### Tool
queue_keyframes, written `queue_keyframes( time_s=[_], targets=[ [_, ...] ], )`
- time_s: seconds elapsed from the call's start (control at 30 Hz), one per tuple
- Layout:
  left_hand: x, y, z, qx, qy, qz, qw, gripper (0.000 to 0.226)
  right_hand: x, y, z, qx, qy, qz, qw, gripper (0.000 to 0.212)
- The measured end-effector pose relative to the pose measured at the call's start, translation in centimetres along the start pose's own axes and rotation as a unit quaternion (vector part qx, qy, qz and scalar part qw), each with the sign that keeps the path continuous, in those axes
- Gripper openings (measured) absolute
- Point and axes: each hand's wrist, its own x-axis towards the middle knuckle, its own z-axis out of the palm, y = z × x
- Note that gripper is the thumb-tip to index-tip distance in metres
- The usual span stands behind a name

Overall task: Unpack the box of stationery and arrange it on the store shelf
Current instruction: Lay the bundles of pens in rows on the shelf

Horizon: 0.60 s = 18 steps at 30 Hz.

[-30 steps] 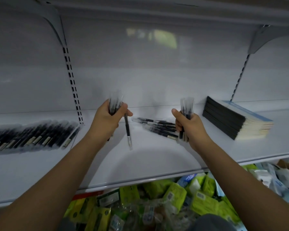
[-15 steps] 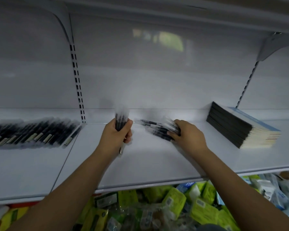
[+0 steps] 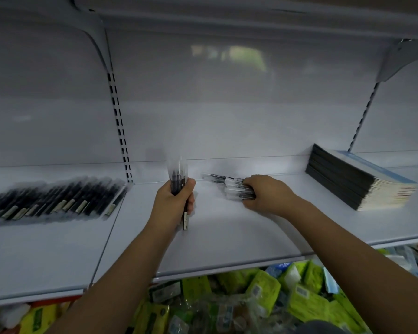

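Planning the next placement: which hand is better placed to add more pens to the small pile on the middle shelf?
Probably the left hand: it grips an upright bundle of black pens beside the pile, while the right hand presses on it.

We face a shelf (image 3: 227, 237). On its left lies a row of pens (image 3: 56, 201). At the centre our left hand (image 3: 174, 203) holds a pen bundle (image 3: 179, 179) upright above the shelf. Just right of it, our right hand (image 3: 266, 192) rests on a pen pile (image 3: 232, 189) lying on the shelf. Far right sits a stack of notebooks (image 3: 357, 182). Below the shelf lie packets (image 3: 263, 292).
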Motion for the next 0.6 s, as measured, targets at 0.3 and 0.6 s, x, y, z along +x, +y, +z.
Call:
queue_keyframes(
  time_s=[0.3,0.6],
  targets=[
    [0.0,0.1,0.1,-0.006,0.003,-0.005,1.0,0.024,-0.1,1.3,0.5,0.091,-0.025,0.022,0.995,0.015],
    [0.4,-0.3,0.0,0.008,0.008,-0.009,1.0,0.022,-0.1,0.7,-1.1,-0.014,-0.123,0.026,0.992,0.028]
  ],
)
